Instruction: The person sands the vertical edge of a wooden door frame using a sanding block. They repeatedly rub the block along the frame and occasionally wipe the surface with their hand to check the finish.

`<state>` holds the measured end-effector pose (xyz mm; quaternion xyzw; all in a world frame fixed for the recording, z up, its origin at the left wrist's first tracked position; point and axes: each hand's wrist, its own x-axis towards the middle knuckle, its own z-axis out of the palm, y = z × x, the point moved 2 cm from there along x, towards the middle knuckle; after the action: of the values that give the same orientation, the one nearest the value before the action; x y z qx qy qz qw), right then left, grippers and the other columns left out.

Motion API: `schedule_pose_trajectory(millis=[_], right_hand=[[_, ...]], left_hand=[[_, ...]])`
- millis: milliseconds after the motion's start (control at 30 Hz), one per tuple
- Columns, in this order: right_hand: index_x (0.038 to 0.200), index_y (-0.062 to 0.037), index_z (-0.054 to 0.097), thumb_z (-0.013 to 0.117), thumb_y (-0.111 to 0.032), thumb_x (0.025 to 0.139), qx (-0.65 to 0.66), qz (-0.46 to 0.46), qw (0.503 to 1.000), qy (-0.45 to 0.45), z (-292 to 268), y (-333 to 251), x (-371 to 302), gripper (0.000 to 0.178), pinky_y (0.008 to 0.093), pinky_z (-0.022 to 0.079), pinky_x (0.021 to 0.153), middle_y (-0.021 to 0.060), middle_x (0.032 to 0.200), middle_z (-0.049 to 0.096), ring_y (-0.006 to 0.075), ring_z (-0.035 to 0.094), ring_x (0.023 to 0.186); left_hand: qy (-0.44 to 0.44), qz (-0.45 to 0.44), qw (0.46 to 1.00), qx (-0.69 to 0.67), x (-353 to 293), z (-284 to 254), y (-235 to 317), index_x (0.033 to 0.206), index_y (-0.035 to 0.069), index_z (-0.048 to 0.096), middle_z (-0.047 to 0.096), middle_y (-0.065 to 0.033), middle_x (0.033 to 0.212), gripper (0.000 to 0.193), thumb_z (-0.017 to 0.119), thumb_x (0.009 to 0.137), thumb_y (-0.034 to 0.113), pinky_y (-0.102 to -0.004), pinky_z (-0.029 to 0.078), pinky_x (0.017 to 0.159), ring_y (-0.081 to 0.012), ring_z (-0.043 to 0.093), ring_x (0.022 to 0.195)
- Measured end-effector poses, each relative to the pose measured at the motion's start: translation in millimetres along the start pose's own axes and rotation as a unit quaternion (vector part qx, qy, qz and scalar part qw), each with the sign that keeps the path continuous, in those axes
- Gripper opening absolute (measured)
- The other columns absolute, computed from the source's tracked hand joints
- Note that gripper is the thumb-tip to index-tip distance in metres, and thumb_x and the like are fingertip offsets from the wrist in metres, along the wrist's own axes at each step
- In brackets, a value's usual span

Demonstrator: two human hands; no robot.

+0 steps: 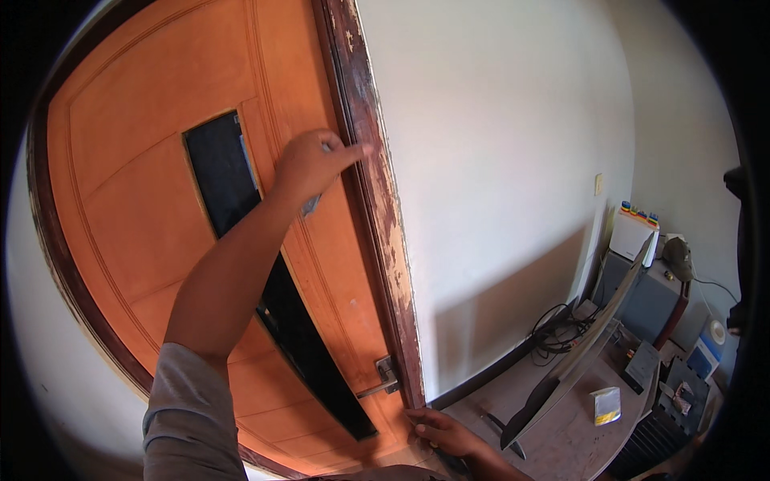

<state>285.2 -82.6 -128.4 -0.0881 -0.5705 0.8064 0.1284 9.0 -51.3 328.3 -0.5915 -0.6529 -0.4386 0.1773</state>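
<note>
From where I stand, the person's right hand (443, 433) is nearest, low in the frame just right of centre, fingers loosely bent by the foot of a dark reddish-brown wooden door frame (392, 232), its finish flaked away in pale patches; I can't tell whether it grips anything. Above centre, the left hand (311, 167) is curled around a small, thin grey piece (311, 205), mostly hidden by the palm, one digit stretched to the frame's face. Behind that arm, filling the left side, is an orange panelled wooden door (120, 152) with a long black curved inset (220, 172) and a metal lever handle (388, 375). At lower right, a white-and-yellow packet (607, 406) lies on a brownish desk (561, 425), black coiled cables (553, 330) farther back.
</note>
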Motion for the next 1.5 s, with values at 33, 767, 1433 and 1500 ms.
schedule_pose_trajectory(millis=[33, 767, 1433, 1500], right_hand=[[0.156, -0.0062, 0.046, 0.060, -0.023, 0.111, 0.003, -0.003, 1.000, -0.005, 1, 2, 1, 0.050, 0.0258, 0.048, 0.060, 0.0094, 0.103, 0.071, 0.0095, 0.057, 0.068], [0.157, -0.0055, 0.043, 0.060, -0.027, 0.111, 0.006, 0.044, 0.998, 0.038, -16, 21, -4, 0.054, 0.0266, 0.047, 0.059, 0.0099, 0.100, 0.070, 0.0100, 0.056, 0.066], [0.160, -0.0079, 0.041, 0.061, -0.029, 0.111, -0.038, 0.074, 0.995, 0.052, -8, 23, 21, 0.057, 0.0265, 0.049, 0.059, 0.0084, 0.099, 0.069, 0.0100, 0.057, 0.066], [0.160, -0.0080, 0.042, 0.061, -0.029, 0.111, -0.031, 0.072, 0.996, 0.049, -5, 25, 24, 0.057, 0.0265, 0.049, 0.059, 0.0085, 0.099, 0.069, 0.0101, 0.057, 0.067]], left_hand=[[0.012, 0.000, 1.000, 0.000, 7, -2, 3, 0.075, 0.005, 0.065, 0.056, -0.0025, 0.058, 0.054, 0.088, 0.085, 0.052, -0.0269, 0.039, 0.046, -0.0091, 0.052, 0.049], [0.051, -0.033, 0.988, -0.144, -7, 22, -6, 0.094, 0.002, 0.067, 0.065, -0.0063, 0.074, 0.048, 0.085, 0.088, 0.046, -0.0307, 0.049, 0.055, -0.0126, 0.062, 0.063], [0.109, 0.026, 0.993, -0.042, -50, 53, -28, 0.119, 0.001, 0.060, 0.066, -0.0058, 0.092, 0.052, 0.087, 0.088, 0.034, -0.0301, 0.054, 0.072, -0.0150, 0.066, 0.081], [0.097, 0.030, 0.994, -0.037, -59, 56, -29, 0.121, 0.002, 0.059, 0.066, -0.0063, 0.092, 0.055, 0.088, 0.086, 0.034, -0.0306, 0.054, 0.072, -0.0163, 0.067, 0.081]])
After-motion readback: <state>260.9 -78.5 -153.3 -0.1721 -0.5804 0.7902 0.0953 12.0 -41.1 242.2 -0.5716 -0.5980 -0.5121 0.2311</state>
